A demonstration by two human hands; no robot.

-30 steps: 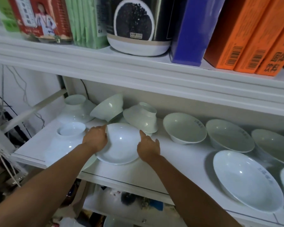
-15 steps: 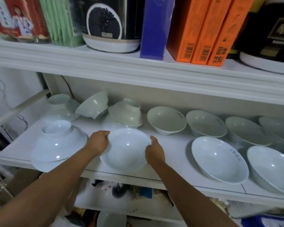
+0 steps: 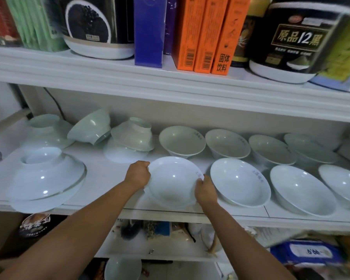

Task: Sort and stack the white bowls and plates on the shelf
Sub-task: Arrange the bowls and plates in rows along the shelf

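Observation:
Both my hands hold one white bowl [image 3: 173,179] upright over the front of the middle shelf [image 3: 101,178]. My left hand [image 3: 137,174] grips its left rim and my right hand [image 3: 205,190] pinches its right rim. Directly to its right stand several upright white bowls in a front row, the nearest [image 3: 239,181] almost touching. A back row of smaller upright bowls [image 3: 182,141] runs to the right. On the left an upside-down bowl stack [image 3: 47,176] sits at the shelf's front, with more overturned and tilted bowls [image 3: 131,136] behind.
The upper shelf [image 3: 170,81] hangs low over the bowls, loaded with orange boxes [image 3: 202,33], a blue box and round tins. A lower shelf holds packets and clutter, with another white bowl [image 3: 122,268] below. A dark cable runs down the back wall at left.
Both hands have carried the bowl rightwards along the shelf's front, away from the overturned stack and close to the front row of upright bowls. The view has swung right too.

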